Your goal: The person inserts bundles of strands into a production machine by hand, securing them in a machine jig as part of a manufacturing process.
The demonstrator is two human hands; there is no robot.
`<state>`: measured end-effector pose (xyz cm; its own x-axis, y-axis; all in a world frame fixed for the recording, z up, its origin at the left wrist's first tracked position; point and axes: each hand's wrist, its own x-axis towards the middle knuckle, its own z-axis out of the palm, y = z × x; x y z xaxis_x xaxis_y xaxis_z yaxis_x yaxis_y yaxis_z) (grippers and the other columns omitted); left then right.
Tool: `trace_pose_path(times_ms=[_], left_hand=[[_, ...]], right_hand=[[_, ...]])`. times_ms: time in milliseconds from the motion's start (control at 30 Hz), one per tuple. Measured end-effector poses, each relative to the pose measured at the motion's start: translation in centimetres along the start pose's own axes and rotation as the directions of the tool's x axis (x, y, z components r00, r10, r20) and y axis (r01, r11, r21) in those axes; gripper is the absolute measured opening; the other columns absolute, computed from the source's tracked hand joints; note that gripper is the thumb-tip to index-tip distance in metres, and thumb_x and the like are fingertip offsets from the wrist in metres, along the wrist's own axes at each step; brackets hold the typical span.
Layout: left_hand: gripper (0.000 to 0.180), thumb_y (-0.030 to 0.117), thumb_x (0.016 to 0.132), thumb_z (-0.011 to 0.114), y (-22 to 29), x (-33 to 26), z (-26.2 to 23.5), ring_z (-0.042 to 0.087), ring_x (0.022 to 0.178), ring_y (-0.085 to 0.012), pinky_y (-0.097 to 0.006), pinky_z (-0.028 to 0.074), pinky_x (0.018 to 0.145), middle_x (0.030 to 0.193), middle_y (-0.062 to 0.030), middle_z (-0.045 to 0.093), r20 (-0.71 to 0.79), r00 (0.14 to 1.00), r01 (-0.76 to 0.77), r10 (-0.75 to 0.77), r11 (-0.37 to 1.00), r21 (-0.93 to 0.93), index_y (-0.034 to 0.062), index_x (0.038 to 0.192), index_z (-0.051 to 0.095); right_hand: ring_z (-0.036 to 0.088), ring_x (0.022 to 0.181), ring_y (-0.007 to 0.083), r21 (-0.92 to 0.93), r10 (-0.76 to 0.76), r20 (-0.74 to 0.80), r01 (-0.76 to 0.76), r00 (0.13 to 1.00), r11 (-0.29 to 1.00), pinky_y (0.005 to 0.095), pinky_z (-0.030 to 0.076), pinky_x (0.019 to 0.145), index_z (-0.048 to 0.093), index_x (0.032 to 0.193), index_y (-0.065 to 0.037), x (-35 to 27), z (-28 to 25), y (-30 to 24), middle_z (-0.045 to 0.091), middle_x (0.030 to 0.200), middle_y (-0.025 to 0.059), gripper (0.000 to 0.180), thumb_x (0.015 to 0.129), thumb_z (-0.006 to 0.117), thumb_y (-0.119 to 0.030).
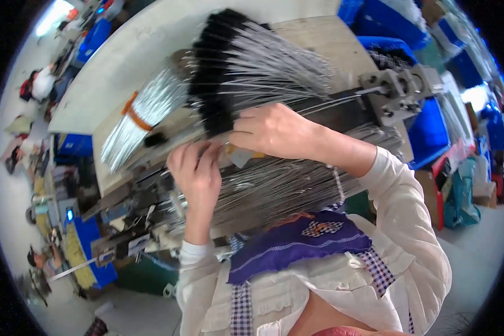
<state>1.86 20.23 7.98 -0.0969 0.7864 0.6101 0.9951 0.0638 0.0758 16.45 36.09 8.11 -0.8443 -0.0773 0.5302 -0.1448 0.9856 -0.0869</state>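
Observation:
My left hand (196, 172) is closed, its fingertips pinched over the work edge between the loose wires and the black-bristled pile. Close beside it my right hand (277, 131) is also closed, fingers bent down; what either hand grips is hidden. Below the right hand's fingers shows a small metal plate (241, 157) with a yellow part next to it. Nearer me lies a broad heap of thin metal wires (285, 187). Beyond my hands is a pile of wire-handled brushes (218, 61) with black bristles, their silvery twisted stems pointing right.
Left of the brushes lies a wire bundle tied with an orange band (134, 115). A metal clamp-like fixture (395, 95) stands at the right end of the bench. Blue bins (428, 131) are on the right. Machine parts (129, 224) are at the left; other people work farther left.

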Motion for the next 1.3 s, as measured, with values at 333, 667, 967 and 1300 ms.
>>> trace_pose_path(times_ms=[333,667,967,1300], left_hand=[[0.033,0.025,0.095,0.055,4.8,-10.6,-0.7,0.047,0.049,-0.0095,-0.021,0.033,0.042,0.071,-0.0039,0.055,0.932,0.255,0.732,-0.259,-0.578,-0.361,0.0009,0.117,0.053],[0.048,0.023,0.1,0.046,-0.7,-6.2,0.6,0.05,0.058,-0.0078,-0.021,0.043,0.047,0.081,-0.0036,0.055,0.39,0.562,0.182,-0.73,-0.35,-0.919,-0.0045,0.138,0.035],[0.033,0.031,0.1,0.043,-0.3,-13.1,2.1,0.04,0.043,-0.0092,-0.023,0.036,0.037,0.06,-0.0003,0.047,0.781,0.563,-0.311,-0.271,-0.945,-0.104,0.003,0.114,0.054],[0.017,0.007,0.09,0.055,-2.6,-11.8,1.3,0.046,0.047,-0.0081,-0.024,0.039,0.037,0.067,-0.0009,0.048,0.477,0.473,0.765,-0.741,0.076,-0.639,0.0045,0.104,0.045]], right_hand=[[0.06,0.075,0.0244,0.361,-0.058,-0.09,0.087,0.994,0.929,0.0351,0.051,0.061,0.055,0.088,-0.004,5.6,2.9,-2.9,0.052,0.079,0.0079,0.016,0.074,0.061,-0.01],[0.063,0.076,0.0256,0.405,0.045,0.035,-0.055,0.998,0.913,0.0374,0.053,0.062,0.057,0.088,-0.003,6.8,4.5,-4.2,0.061,0.081,0.0091,0.015,0.074,0.063,-0.007],[0.065,0.081,0.0266,0.416,0.038,0.12,-0.085,0.992,0.905,0.037,0.053,0.07,0.063,0.092,-0.005,7.8,8.5,-2.3,0.065,0.084,0.0088,0.018,0.074,0.064,-0.008],[0.064,0.079,0.0254,0.44,0.051,0.16,-0.117,0.986,0.89,0.0364,0.053,0.067,0.062,0.091,-0.004,8.5,8.6,-2.2,0.063,0.083,0.008,0.02,0.072,0.064,-0.007]])
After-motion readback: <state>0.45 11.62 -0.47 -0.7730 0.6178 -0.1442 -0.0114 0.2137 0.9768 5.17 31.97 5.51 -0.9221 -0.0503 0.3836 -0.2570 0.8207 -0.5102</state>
